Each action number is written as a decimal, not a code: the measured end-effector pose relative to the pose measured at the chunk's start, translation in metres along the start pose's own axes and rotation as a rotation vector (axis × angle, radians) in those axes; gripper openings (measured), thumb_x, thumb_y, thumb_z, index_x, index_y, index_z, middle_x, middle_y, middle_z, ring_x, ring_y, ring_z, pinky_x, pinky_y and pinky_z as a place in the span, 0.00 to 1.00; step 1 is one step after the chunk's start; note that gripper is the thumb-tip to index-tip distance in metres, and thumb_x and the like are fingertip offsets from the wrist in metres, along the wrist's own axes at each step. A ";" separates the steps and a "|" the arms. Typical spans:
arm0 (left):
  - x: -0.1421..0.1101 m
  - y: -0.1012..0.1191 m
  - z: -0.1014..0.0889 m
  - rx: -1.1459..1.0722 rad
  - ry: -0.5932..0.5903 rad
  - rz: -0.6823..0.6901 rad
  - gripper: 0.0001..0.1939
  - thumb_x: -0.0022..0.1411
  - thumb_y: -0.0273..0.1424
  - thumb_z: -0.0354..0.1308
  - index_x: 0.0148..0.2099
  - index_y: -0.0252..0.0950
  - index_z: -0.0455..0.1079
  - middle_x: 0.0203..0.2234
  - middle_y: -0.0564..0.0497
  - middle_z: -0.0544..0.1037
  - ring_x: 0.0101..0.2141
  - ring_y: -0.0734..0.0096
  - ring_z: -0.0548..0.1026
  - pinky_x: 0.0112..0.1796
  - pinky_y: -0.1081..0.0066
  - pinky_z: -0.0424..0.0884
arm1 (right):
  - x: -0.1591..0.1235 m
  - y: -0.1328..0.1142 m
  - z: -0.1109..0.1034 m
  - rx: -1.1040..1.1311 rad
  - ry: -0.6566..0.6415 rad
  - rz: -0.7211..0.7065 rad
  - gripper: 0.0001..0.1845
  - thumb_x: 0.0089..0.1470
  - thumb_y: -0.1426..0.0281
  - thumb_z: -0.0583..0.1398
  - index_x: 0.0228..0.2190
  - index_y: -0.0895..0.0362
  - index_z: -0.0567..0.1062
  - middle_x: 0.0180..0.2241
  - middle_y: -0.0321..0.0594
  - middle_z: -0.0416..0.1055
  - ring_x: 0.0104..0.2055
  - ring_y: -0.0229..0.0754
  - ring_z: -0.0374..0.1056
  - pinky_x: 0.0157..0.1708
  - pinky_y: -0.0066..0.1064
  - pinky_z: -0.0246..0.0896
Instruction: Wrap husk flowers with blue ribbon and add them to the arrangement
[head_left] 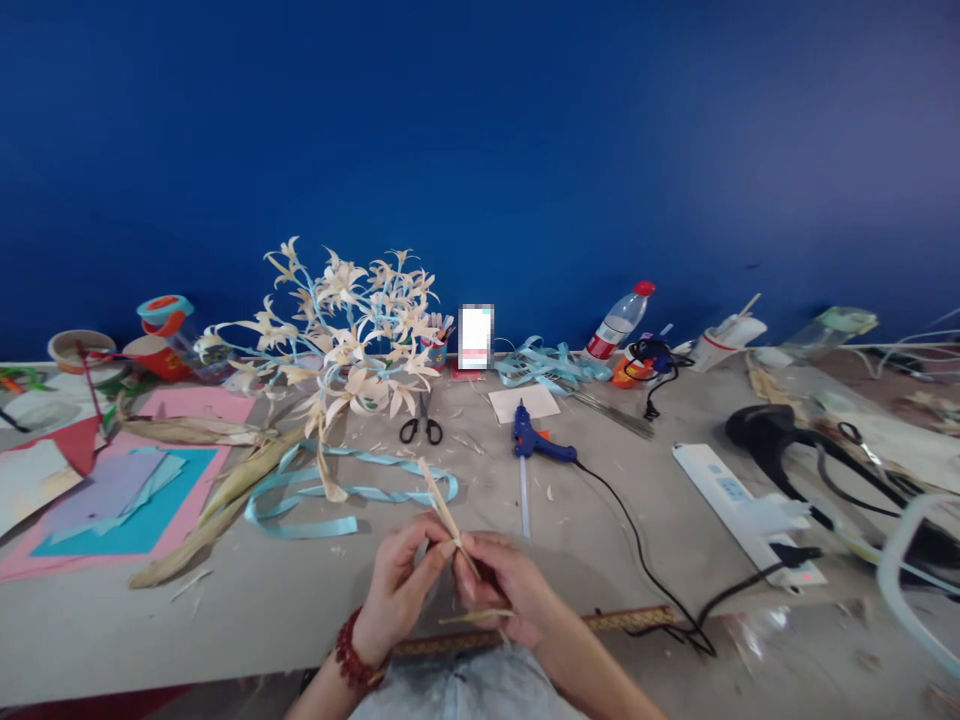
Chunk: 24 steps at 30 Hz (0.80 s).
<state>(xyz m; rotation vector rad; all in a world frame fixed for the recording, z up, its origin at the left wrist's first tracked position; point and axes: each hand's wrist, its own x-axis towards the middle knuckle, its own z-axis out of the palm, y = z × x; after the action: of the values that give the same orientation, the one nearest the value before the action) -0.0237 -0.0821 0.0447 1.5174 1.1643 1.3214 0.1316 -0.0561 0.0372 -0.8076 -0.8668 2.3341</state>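
Near the table's front edge, a narrow pale strip of corn husk [441, 500] is pinched between my two hands and points up and away from me. My left hand [409, 572] has a red beaded bracelet at its wrist, and its thumb and fingertips close on the strip. Against it, my right hand [508, 585] grips the strip's lower part with curled fingers, which hide that end. A thin yellowish strand [474, 617] sticks out under my right hand. Just beyond my hands lies a curled light-blue ribbon [300, 527].
Pale husk flowers [345, 345] stand at the back left, near black-handled scissors [421, 430]. A blue glue gun [541, 441] trails its cord to a white power strip [739, 510]. Dried husks [236, 490] and coloured paper [176, 500] lie left. A bottle [619, 322] leans back right.
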 end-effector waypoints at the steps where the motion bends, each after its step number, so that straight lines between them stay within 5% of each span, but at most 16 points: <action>1: 0.000 -0.002 -0.001 -0.011 0.004 0.001 0.10 0.64 0.29 0.54 0.30 0.36 0.69 0.23 0.54 0.73 0.26 0.73 0.70 0.30 0.75 0.65 | -0.001 -0.001 0.000 0.017 -0.027 0.020 0.23 0.52 0.53 0.60 0.17 0.57 0.68 0.10 0.24 0.46 0.12 0.30 0.37 0.12 0.26 0.32; 9: 0.007 0.005 -0.011 0.163 -0.094 0.080 0.07 0.65 0.27 0.54 0.33 0.37 0.70 0.26 0.53 0.76 0.30 0.72 0.72 0.34 0.74 0.66 | -0.005 -0.009 0.006 -0.478 0.169 -0.270 0.27 0.57 0.49 0.56 0.21 0.59 0.69 0.17 0.30 0.55 0.18 0.31 0.48 0.17 0.25 0.40; 15: 0.005 0.005 -0.007 0.273 -0.027 0.118 0.07 0.64 0.25 0.53 0.32 0.37 0.67 0.24 0.55 0.74 0.27 0.74 0.72 0.31 0.75 0.66 | -0.006 -0.008 0.011 -0.719 0.229 -0.444 0.24 0.61 0.53 0.53 0.23 0.58 0.69 0.22 0.33 0.59 0.24 0.33 0.54 0.24 0.25 0.47; 24: 0.004 -0.005 -0.014 0.121 -0.045 0.307 0.08 0.63 0.21 0.51 0.39 0.39 0.66 0.29 0.53 0.73 0.33 0.70 0.72 0.36 0.70 0.66 | -0.011 -0.017 0.019 0.009 0.003 -0.054 0.25 0.53 0.52 0.60 0.18 0.60 0.68 0.12 0.26 0.51 0.13 0.27 0.38 0.13 0.24 0.28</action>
<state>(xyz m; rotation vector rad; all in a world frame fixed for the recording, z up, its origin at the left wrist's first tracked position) -0.0382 -0.0770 0.0431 1.8613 1.0273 1.4277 0.1310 -0.0595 0.0650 -0.7740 -0.8657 2.2875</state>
